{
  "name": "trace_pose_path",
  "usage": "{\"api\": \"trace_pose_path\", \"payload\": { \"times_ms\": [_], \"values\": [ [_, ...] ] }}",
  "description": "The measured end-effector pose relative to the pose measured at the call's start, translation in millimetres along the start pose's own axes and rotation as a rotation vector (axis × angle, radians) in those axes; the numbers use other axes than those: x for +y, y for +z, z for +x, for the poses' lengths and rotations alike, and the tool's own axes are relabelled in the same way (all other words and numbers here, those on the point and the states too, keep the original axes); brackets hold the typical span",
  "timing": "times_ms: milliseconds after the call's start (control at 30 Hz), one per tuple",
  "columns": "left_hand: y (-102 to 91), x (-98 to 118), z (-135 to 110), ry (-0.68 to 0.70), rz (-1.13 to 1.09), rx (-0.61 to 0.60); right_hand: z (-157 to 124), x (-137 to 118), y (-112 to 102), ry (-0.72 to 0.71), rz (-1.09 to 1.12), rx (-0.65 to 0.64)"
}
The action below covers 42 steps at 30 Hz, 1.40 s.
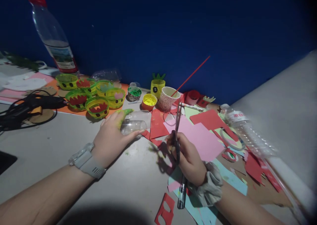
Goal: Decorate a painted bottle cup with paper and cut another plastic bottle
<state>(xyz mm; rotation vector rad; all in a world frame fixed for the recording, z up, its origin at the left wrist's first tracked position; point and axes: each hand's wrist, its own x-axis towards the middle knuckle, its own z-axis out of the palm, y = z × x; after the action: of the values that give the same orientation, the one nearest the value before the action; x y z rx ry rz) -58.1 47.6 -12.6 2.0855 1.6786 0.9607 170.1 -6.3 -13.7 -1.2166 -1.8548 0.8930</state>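
My left hand (111, 132) is closed around a clear plastic piece (136, 124) that looks like a cut bottle section, lying sideways just above the table. A yellow-green patch (122, 116) shows beside my left fingers; whether it belongs to the plastic is hard to tell. In my right hand (187, 155) are scissors (177, 119), blades pointing up and away, their handles partly hidden by my fingers. To the right of the plastic lie red paper (159, 124) and a pink sheet (198, 137). A dark pen (182, 193) lies below my right hand.
Several yellow-green bowls (97, 109) with cut-out decorations stand at the left. Behind are a cup with green bits (134, 93), a yellow paint cup (149, 101) and a patterned cup (168, 99) holding a red stick. A tall bottle (55, 43) and a clear bottle (252, 132) flank the table.
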Motion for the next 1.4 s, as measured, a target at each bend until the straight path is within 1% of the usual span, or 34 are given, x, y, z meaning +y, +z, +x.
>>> {"api": "trace_pose_path", "payload": {
  "times_ms": [167, 267, 333, 400, 533, 567, 633, 800, 1000, 1100, 1167, 1233, 1300, 1333, 1400],
  "values": [
    [1.1, -4, 1, 0.053, 0.069, -0.027, -2, 2, 1, 0.011, 0.021, -0.004],
    [1.5, -5, 1, 0.071, 0.087, -0.023, -2, 2, 2, 0.029, -0.013, 0.027],
    [1.2, -5, 2, 0.087, 0.079, -0.023, 1, 1, 0, 0.071, -0.079, 0.091],
    [0.6, -4, 2, 0.100, 0.072, -0.029, 7, 0, -5, 0.107, -0.148, 0.195],
    [-0.3, -2, 2, 0.094, 0.076, -0.021, 20, 7, -22, 0.080, -0.184, 0.416],
    [-0.3, -1, 2, 0.091, 0.074, -0.014, 23, 10, -25, 0.072, -0.191, 0.457],
    [-0.2, -1, 2, 0.089, 0.073, -0.005, 26, 18, -30, 0.084, -0.200, 0.498],
    [0.4, 2, -1, 0.132, 0.107, 0.031, 29, 36, -32, 0.146, -0.234, 0.458],
    [0.5, 4, -5, 0.234, 0.092, 0.038, 33, 47, -37, 0.131, -0.229, 0.495],
    [-2.7, 6, -5, 0.277, 0.025, 0.035, 31, 43, -35, 0.089, -0.169, 0.518],
    [-5.7, 7, -6, 0.320, -0.038, 0.038, 28, 31, -30, 0.048, -0.117, 0.512],
    [-7.9, 8, -8, 0.375, -0.120, 0.028, 23, 12, -22, 0.009, -0.039, 0.453],
    [-8.0, 8, -13, 0.414, -0.241, -0.019, 16, -7, -12, -0.032, 0.197, 0.286],
    [-7.1, 8, -15, 0.414, -0.322, -0.059, 13, -15, -7, -0.015, 0.264, 0.209],
    [-4.3, 8, -19, 0.371, -0.501, -0.165, 6, -26, 1, -0.005, 0.375, 0.115]
  ]
}}
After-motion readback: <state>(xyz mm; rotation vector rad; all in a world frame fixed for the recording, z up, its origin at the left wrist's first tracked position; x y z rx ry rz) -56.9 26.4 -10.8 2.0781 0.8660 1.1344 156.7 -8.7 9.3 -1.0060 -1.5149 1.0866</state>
